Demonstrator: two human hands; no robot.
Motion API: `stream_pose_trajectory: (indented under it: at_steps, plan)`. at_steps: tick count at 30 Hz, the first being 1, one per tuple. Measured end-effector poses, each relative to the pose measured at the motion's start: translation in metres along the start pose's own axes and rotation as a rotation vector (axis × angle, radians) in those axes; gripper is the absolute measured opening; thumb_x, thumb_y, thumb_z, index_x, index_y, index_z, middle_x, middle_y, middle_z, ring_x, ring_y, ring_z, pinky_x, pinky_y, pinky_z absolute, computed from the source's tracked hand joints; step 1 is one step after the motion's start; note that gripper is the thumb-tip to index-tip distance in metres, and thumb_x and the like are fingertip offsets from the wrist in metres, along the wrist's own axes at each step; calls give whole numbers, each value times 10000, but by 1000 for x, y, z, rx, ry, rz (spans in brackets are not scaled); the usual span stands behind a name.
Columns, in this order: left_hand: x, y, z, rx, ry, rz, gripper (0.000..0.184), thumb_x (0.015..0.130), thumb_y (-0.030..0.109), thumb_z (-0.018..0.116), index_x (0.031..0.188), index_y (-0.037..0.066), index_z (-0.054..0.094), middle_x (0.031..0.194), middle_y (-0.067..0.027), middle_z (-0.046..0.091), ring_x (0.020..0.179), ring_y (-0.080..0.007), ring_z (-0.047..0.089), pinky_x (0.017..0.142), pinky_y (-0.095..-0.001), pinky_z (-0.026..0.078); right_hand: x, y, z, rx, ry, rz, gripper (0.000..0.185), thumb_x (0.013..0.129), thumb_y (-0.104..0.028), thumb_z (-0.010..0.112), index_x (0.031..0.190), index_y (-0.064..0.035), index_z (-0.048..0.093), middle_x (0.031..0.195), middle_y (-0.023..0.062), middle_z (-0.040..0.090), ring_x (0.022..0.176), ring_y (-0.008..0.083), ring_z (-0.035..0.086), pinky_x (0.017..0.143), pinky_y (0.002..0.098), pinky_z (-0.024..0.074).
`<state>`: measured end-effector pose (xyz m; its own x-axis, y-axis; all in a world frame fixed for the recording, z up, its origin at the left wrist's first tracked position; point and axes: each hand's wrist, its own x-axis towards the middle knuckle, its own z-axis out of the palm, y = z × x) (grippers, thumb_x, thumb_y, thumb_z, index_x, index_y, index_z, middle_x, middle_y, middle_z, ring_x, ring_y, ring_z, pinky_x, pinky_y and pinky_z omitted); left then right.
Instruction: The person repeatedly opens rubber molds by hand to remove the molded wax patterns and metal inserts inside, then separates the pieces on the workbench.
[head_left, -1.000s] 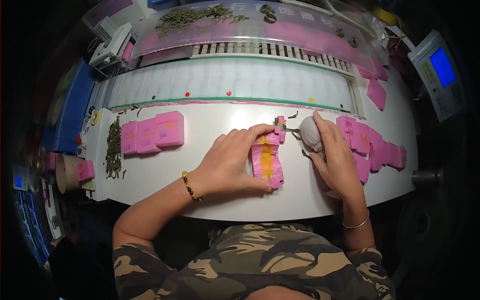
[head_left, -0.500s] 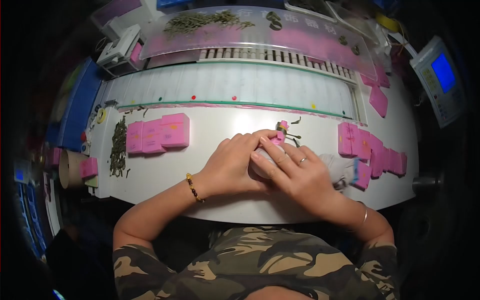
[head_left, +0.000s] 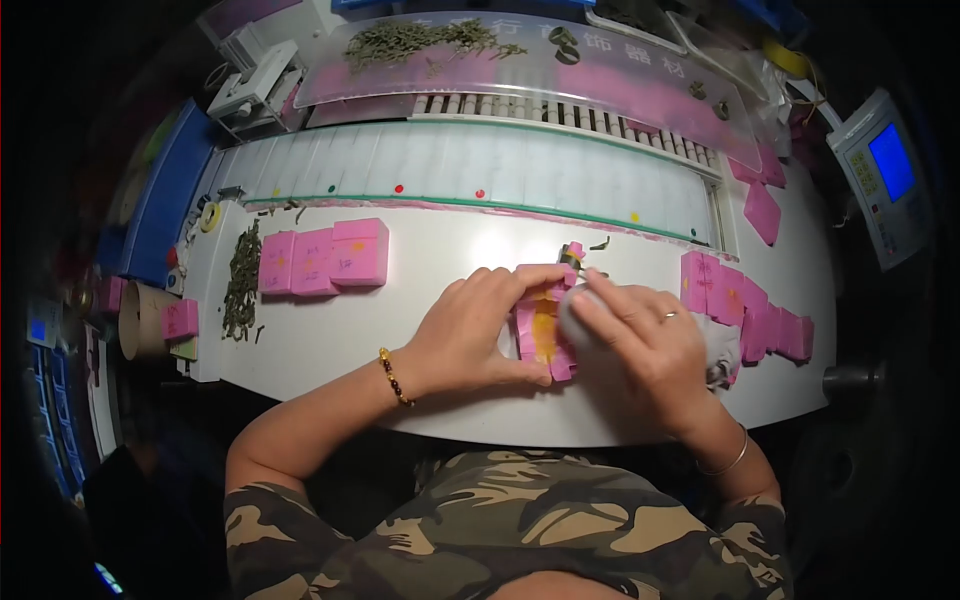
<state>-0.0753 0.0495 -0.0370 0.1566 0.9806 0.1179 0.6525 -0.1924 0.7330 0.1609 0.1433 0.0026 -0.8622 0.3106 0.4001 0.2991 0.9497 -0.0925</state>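
Note:
My left hand (head_left: 470,330) grips a pink rubber mold (head_left: 544,335) from its left side, index finger along the top and thumb at the bottom. The mold's upward face is uneven and stained yellow. A rounded grey-white cloth pouch is in my right hand (head_left: 650,345), at the mold's right edge; its gathered cloth tail (head_left: 722,350) hangs out behind the hand. Just past the mold lies a small pink piece with a dark band (head_left: 571,256). A thin dark green sprig (head_left: 599,244) rests near it.
Pink blocks stand at left (head_left: 340,255) and in rows at right (head_left: 725,290). Dark green pieces (head_left: 241,285) are heaped at far left. Behind sits a long white-topped tray (head_left: 450,165), with a clear shelf (head_left: 600,85) above it. A blue-screen device (head_left: 888,165) stands at right.
My right hand and the cloth pouch have moved right, uncovering the mold's yellow-stained face. My left hand stays on the mold. The view has shifted slightly.

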Motion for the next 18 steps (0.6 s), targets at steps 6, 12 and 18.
stream_pose_trajectory:
  at_steps: [6, 12, 18]
  plan:
    - [-13, -1, 18, 45, 129, 174, 677, 773, 432, 827, 1380, 227, 608, 967, -78, 552, 960, -314, 544, 887, -420, 439, -8, 31, 11, -210, -51, 281, 563, 820, 36, 609, 1376, -59, 597, 1413, 159, 588, 1208, 338, 589, 976, 430, 452]
    - [-36, 14, 42, 82, 83, 420, 203, 758, 222, 837, 953, 211, 780, 1112, -51, 611, 1034, -276, 586, 879, -426, 465, 29, 23, 36, -60, -28, 219, 496, 827, -2, 632, 1318, -72, 633, 1418, 173, 579, 1311, 362, 527, 1056, 495, 375]
    - [-21, 15, 26, -316, 112, 172, 288, 821, 142, 828, 1090, 99, 733, 1127, -61, 597, 945, -188, 582, 825, -323, 503, 35, 25, 59, 71, -58, 181, 248, 786, -33, 691, 1030, -72, 669, 1124, 119, 677, 1073, 307, 615, 913, 456, 431]
